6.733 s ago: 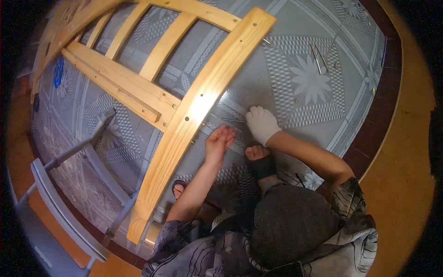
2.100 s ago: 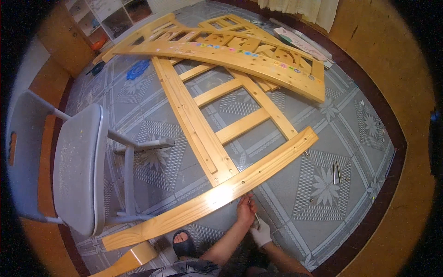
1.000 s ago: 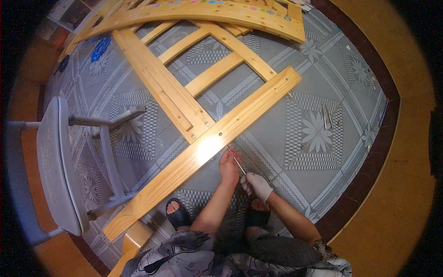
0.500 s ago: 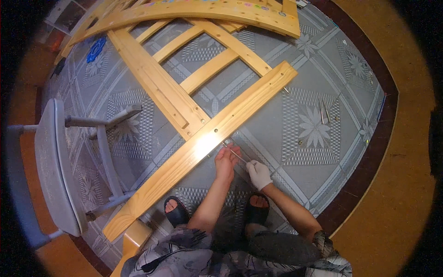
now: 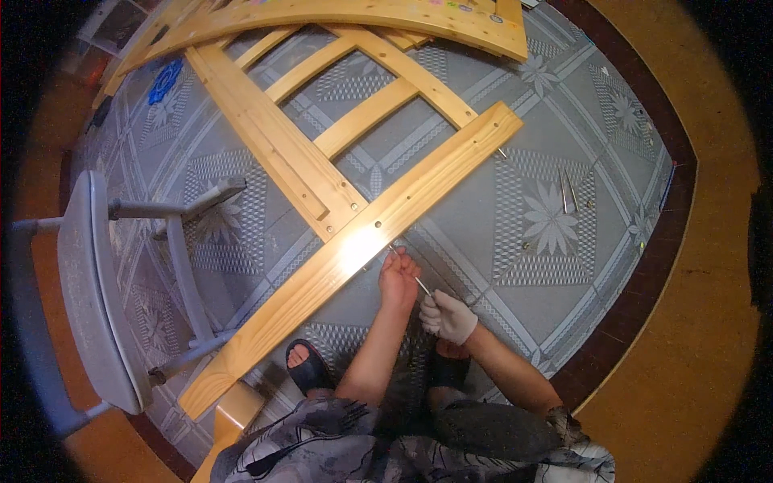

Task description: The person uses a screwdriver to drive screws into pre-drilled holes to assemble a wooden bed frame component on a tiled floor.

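Observation:
A long pale wooden post [image 5: 302,294] lies diagonally across the mat, joined to a slatted wooden frame [image 5: 278,153] beyond it. At its near side, my bare left hand [image 5: 398,278] is closed, fingertips pinched round the front end of a slim metal rod [image 5: 424,286] close to the post's edge. My right hand [image 5: 448,316], in a white glove, is wrapped round the rod's rear end. The rod slants from the glove up toward the post; its tip is too small to make out. Another metal pin [image 5: 501,153] sticks out of the post near its far right end.
A grey chair [image 5: 105,290] stands at the left. A curved wooden panel [image 5: 322,28] lies over the frame at the back. Silver tweezers-like metal pieces [image 5: 569,191] rest on the patterned grey mat [image 5: 612,241] at right. A blue plastic thing [image 5: 165,82] lies at far left.
My right hand has shifted slightly down and left, and its fingers have turned round the rod. The rod slants more steeply. My left hand stays by the post, its fingers a little more curled.

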`<state>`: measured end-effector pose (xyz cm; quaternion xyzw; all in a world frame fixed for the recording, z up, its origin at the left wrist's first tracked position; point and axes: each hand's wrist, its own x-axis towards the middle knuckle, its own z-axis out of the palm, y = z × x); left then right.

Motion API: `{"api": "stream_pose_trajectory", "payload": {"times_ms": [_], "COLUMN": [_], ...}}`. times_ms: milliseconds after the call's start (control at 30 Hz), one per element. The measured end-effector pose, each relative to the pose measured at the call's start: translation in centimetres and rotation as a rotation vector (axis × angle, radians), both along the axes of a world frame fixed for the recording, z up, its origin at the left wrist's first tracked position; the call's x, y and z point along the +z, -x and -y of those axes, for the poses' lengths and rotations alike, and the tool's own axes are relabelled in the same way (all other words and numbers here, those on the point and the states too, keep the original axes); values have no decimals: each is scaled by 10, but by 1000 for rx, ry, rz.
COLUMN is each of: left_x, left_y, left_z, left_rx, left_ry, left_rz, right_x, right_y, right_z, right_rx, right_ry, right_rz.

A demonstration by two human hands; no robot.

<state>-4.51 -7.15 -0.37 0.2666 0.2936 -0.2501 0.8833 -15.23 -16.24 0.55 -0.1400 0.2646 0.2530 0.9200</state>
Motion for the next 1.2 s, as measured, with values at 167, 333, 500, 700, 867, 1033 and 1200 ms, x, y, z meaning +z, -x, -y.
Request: {"api": "stream_pose_trajectory", "payload": {"times_ms": [167, 333, 500, 700, 867, 1033, 1200], "left_x": [11, 3, -2, -5, -1, -10, -8], "left_y": [3, 3, 4, 6, 5, 5, 5], "left_z": [6, 1, -1, -1, 10, 3, 6], "left_rx": [-43, -40, -8, -32, -7, -7, 45], "left_ry": [-113, -79, 18, 31, -45, 27, 57], "left_rz": [-74, -84, -59, -9, -30, -44, -59], "right_x": [4, 4, -1, -2, -2, 8, 4], "right_y": [-1, -1, 0, 0, -2, -3, 3], "right_z": [-17, -14, -6, -16, -11, -10, 0], "right_rx": [281, 230, 228, -35, -88, 14, 34], "right_ry": [1479, 1085, -92, -332, 1091, 1595, 200], "right_rz": [251, 87, -151, -386, -91, 144, -178]}}
